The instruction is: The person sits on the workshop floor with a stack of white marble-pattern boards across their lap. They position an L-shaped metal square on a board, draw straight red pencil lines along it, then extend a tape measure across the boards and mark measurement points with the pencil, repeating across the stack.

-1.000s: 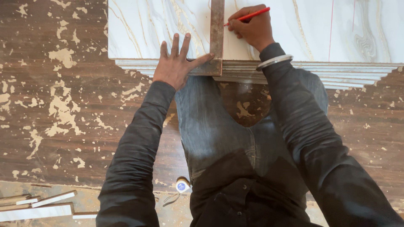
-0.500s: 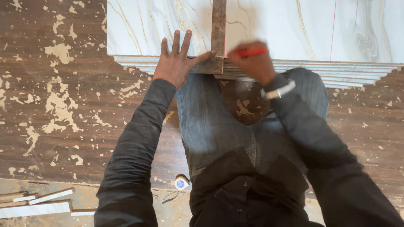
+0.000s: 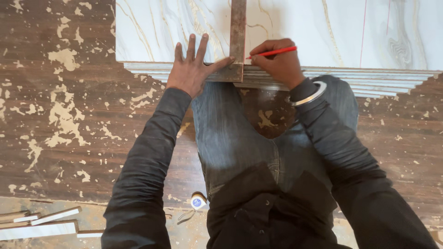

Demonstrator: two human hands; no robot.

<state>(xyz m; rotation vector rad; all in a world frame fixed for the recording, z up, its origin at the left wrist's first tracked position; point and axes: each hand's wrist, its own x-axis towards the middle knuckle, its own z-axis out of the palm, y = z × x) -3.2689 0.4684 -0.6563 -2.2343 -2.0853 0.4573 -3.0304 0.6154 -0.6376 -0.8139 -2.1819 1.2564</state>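
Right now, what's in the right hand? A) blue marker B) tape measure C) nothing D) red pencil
D: the right hand grips a red pencil with its tip against the metal square lying on the marble-patterned tile, while the left hand lies flat, pressing the square's base down at the tile's edge.

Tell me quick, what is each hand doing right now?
Left hand: open, fingers spread, pressed flat on the metal square.
Right hand: closed on a red pencil.
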